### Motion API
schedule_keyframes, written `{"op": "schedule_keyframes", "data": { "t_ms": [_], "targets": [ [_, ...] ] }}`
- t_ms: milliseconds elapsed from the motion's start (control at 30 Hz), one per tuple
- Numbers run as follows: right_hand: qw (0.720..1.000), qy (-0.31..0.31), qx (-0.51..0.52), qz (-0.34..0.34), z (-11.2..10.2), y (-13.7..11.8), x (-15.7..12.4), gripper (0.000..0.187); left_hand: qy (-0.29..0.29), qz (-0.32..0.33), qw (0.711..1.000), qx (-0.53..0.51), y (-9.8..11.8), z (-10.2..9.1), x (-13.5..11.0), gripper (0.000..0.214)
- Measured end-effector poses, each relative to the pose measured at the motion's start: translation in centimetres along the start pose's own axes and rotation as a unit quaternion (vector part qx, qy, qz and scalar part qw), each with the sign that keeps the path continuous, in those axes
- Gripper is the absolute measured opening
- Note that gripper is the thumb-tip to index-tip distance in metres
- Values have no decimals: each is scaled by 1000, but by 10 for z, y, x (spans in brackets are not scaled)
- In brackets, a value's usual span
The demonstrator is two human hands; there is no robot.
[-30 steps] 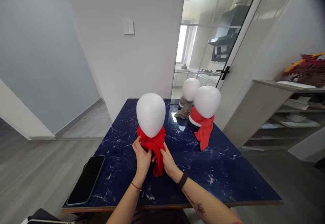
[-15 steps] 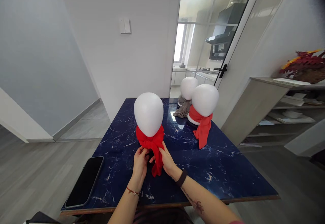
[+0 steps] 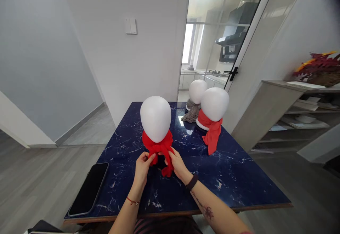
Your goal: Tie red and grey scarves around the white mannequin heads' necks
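A bright red scarf point(image 3: 157, 146) is wrapped around the neck of a white mannequin head point(image 3: 155, 118) standing before me on the table. At the front the scarf crosses or knots, and two ends come out from there. My left hand point(image 3: 143, 163) pinches the shorter end, on the left. On the right, my right hand point(image 3: 178, 163) grips the other end, whose tail hangs down to the tabletop. Part of my right fingers is hidden behind the cloth.
Two more white mannequin heads point(image 3: 215, 103) stand at the back right, one with a coral scarf point(image 3: 212, 136), one with a grey-brown scarf point(image 3: 191, 114). A black phone point(image 3: 89, 189) lies at the left edge of the dark blue marbled table point(image 3: 228, 182). Shelves point(image 3: 297, 117) stand beyond, right.
My hands have moved apart, drawing the scarf's ends outward. A short end now shows in my left hand, and the hanging tail has shifted right and up.
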State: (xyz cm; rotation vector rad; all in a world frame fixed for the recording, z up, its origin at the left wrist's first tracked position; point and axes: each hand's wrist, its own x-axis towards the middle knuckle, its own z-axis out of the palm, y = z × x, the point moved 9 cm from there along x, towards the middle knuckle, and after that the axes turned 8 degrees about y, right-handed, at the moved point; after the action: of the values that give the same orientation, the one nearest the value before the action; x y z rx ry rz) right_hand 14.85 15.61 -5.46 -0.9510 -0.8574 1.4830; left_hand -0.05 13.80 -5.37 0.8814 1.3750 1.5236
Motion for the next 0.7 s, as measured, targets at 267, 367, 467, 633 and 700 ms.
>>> {"op": "schedule_keyframes", "data": {
  "t_ms": [267,367,467,633,700],
  "targets": [
    [992,37,-117,-34,-24,-17,35,28,54,190,879,435,59,-38,25,7],
    [986,67,-132,-82,-35,-30,54,22,79,160,808,561,60,-55,33,9],
    [982,96,-125,-105,-46,-38,68,19,91,120,757,636,55,-70,33,13],
    [978,118,-120,-121,-44,-44,57,20,52,114,787,604,40,-62,21,29],
    [980,94,-128,-116,-30,-43,40,21,-28,106,856,506,25,-39,12,29]
  ]
}}
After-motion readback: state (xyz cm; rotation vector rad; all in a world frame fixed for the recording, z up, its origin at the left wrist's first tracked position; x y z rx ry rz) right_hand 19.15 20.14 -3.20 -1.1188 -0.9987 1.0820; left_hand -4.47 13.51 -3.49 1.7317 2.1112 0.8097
